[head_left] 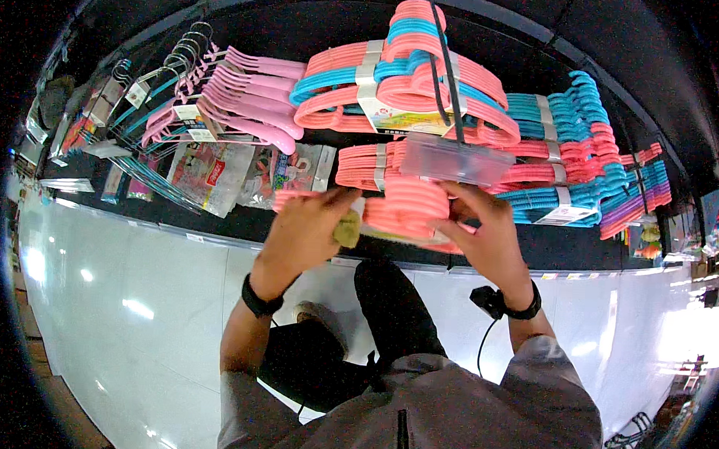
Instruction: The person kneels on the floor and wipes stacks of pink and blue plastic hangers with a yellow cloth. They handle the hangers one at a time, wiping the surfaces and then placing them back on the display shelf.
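Right fingers [477, 198] hold coral hangers [406, 207] below a printed white label [401, 113].

"What colours surround your grip?"

"In it, you have a coral-pink hanger bundle [407, 209]. Above it, you see a hanger stack [408, 68] striped coral and bright blue, its paper band [367, 73] white."

"And left of it?"

"Up there, lilac-pink hangers [253, 106]. To your grip's right, blue-and-coral bundles [571, 175]. Below it, your shirt [448, 410] is grey."
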The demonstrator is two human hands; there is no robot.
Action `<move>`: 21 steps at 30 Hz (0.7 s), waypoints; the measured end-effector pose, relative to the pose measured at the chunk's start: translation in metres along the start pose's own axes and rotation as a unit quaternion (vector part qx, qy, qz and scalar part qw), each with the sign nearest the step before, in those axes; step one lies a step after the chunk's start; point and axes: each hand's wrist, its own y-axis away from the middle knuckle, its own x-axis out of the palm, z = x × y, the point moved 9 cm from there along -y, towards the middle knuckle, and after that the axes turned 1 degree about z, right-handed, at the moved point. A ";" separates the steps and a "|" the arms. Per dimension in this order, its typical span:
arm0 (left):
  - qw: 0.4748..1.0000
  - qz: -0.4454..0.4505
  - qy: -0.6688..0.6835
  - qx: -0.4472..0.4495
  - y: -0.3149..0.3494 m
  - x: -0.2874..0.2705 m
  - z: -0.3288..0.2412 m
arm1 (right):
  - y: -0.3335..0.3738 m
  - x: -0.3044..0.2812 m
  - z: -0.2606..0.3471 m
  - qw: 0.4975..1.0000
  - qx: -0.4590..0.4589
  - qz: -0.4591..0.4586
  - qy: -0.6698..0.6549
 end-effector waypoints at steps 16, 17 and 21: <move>0.989 -0.134 -0.049 0.028 -0.024 -0.090 -0.022 | -0.025 -0.051 0.053 0.985 -0.085 -0.137 0.061; 0.989 -0.138 -0.044 0.035 -0.025 -0.089 -0.022 | -0.025 -0.050 0.056 0.985 -0.086 -0.137 0.061; 0.989 -0.141 -0.038 0.036 -0.023 -0.090 -0.022 | -0.014 -0.050 0.068 0.976 -0.139 -0.166 0.024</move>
